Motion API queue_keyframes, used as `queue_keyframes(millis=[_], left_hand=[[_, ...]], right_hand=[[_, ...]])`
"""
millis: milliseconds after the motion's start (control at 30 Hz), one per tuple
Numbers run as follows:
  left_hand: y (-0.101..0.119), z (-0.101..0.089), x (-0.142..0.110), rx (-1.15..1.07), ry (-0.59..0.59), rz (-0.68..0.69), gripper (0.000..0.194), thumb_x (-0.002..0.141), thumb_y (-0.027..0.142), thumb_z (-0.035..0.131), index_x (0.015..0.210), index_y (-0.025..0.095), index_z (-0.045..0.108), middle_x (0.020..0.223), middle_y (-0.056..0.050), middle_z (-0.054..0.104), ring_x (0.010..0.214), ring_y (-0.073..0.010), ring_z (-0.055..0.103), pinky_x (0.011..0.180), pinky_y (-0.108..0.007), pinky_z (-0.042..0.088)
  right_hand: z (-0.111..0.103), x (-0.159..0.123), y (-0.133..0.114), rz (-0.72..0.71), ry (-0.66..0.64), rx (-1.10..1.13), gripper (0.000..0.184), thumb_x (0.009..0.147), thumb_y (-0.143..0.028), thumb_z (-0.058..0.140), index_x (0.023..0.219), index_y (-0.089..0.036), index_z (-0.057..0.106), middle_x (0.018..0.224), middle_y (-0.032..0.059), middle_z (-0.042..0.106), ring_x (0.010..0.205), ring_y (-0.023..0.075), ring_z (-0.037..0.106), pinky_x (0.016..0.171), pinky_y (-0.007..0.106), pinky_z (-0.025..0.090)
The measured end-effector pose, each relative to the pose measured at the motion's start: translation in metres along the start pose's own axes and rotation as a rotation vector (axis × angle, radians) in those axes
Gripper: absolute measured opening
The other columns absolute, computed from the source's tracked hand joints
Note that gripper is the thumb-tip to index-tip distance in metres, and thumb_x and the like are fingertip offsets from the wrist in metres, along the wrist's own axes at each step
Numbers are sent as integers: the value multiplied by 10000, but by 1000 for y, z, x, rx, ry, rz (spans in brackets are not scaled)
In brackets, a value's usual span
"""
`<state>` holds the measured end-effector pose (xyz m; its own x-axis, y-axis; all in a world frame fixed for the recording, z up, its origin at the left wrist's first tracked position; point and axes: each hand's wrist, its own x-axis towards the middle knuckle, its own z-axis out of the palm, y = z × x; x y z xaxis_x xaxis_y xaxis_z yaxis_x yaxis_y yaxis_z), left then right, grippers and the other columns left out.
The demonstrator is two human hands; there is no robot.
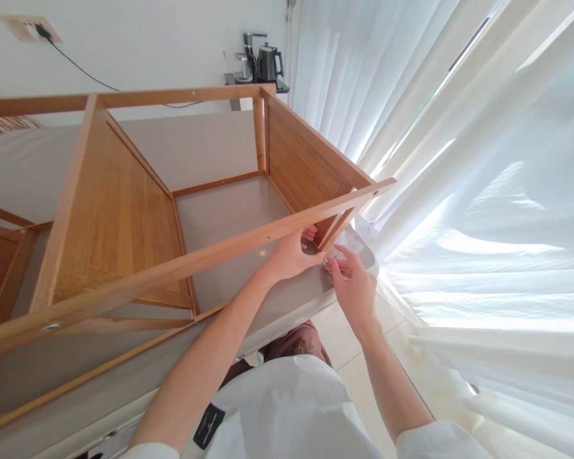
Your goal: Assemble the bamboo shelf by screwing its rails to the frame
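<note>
A bamboo-coloured wooden frame (182,261) with slatted side panels lies on its side on a grey table (229,217). My left hand (291,255) is closed around the lower corner of the frame, where a long rail meets a diagonal brace (337,228). My right hand (354,284) sits just to the right of it, fingers pinched on a small metal piece at that same corner. What the small piece is cannot be made out.
White curtains (459,191) hang close on the right, bright with daylight. A kettle and coffee maker (263,62) stand on a stand at the back. A wall socket with a black cable (38,29) is at upper left. Pale floor tiles (344,338) lie below the table edge.
</note>
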<state>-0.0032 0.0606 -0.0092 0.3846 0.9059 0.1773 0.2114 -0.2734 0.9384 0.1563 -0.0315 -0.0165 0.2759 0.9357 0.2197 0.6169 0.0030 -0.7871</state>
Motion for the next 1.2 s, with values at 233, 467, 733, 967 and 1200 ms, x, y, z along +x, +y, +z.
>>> queue_keyframes(millis=[233,467,733,967,1200], left_hand=[[-2,3,-1,-44,16,3,411,769,231,812,1101,181,575,1177,-99,666,1071,-214,659,963,-396,560],[-3,4,-2,-30,9,9,418,781,225,797,1126,188,565,1193,-94,660,1086,-214,659,931,-378,576],[-5,5,-2,-43,15,14,419,780,219,802,1118,191,556,1188,-94,645,1090,-218,650,920,-377,577],[-6,6,-1,-69,13,4,424,774,214,804,1114,195,551,1178,-91,630,1088,-221,641,914,-382,570],[-6,6,-1,-97,4,11,425,779,195,790,1123,195,541,1193,-99,616,1130,-233,620,916,-396,570]], right_hand=[[-2,4,5,22,56,-89,282,977,-484,584,1108,-252,676,893,32,800,791,224,759,747,338,554],[-3,6,15,-13,86,-112,361,1051,-431,449,1193,-221,706,928,46,793,822,213,754,805,334,538],[-4,8,24,-121,126,-254,373,1030,-411,508,1225,-187,734,893,52,693,689,168,617,705,309,517],[-6,6,34,-148,51,-402,378,1037,-403,480,1230,-217,747,879,52,607,732,184,620,713,339,515],[-4,0,26,-165,-33,-329,325,1005,-424,566,1205,-246,751,897,46,620,809,196,643,729,329,527]])
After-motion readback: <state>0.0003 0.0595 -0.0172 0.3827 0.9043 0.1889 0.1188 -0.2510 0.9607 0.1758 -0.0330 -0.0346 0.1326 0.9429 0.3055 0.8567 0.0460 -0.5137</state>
